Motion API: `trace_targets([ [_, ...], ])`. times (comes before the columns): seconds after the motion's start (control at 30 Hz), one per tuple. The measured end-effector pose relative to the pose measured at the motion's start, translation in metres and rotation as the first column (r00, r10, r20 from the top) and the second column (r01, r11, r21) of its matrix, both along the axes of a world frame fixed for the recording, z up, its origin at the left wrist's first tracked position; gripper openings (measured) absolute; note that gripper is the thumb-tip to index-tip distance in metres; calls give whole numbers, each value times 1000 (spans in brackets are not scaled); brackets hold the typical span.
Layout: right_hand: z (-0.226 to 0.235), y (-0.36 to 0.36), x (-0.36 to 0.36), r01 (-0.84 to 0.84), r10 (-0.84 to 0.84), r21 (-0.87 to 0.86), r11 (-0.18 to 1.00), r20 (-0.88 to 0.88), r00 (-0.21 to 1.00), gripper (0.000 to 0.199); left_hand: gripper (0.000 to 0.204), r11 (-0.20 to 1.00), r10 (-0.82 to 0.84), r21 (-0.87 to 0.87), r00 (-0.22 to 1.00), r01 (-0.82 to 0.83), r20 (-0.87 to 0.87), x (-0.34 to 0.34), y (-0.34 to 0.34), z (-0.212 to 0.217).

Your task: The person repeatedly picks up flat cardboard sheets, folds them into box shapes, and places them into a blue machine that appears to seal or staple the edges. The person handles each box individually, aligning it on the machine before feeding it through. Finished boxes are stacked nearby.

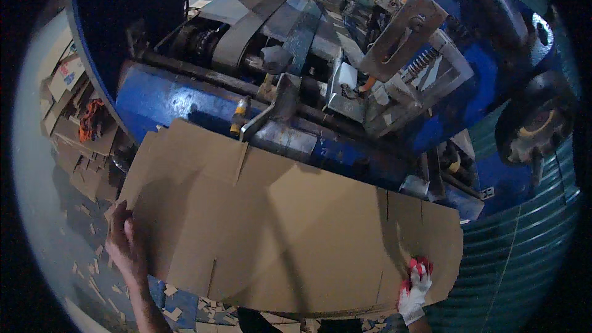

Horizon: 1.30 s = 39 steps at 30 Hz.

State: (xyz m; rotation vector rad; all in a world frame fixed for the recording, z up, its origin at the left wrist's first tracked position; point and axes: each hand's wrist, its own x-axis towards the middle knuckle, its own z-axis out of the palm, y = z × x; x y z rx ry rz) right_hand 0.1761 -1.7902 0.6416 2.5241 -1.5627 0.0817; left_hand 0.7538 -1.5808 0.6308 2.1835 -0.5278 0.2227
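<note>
A large brown cardboard sheet [246,222] with cut slots spans the space before me, its far edge against the blue machine [161,100]. My bare left hand [123,243] grips the sheet's left edge, with the thumb side uppermost; part of the fingers is hidden. Near the right end of the cardboard, my right hand [418,285] lies on its upper face. It wears a white glove with red fingertips, and its fingers are bent a little, touching the surface. A metal lever [259,122] and a small yellow-banded cylinder [239,116] sit just beyond the far edge.
Belts [243,37], a spring [422,65] and a slotted metal plate [404,34] form the machine's upper part. A black wheel [535,120] stands at the right above green corrugated sheeting [512,259]. Stacked cardboard [83,142] fills the left; scraps [95,290] litter the floor.
</note>
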Motion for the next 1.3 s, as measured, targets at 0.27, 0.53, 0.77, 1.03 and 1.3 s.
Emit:
trace_targets([
  [0.27,8,1,6,71,-60,99,993,-104,993,54,30,974,-80,203,988,106,-131,1,6,7],
  [0.53,27,1,38,-37,35,-30,999,-76,997,51,43,901,-139,413,990,131,-11,0,-3,8],
  [0.77,29,0,50,25,-23,21,999,-87,996,52,46,832,-169,533,985,157,-26,3,-3,14],
  [1.03,33,-7,67,67,-62,41,997,-115,991,52,54,875,-187,427,972,230,-141,8,-10,19],
  [1.3,31,-5,66,80,-73,51,995,-115,991,54,55,869,-219,424,967,254,-131,9,-8,18],
])
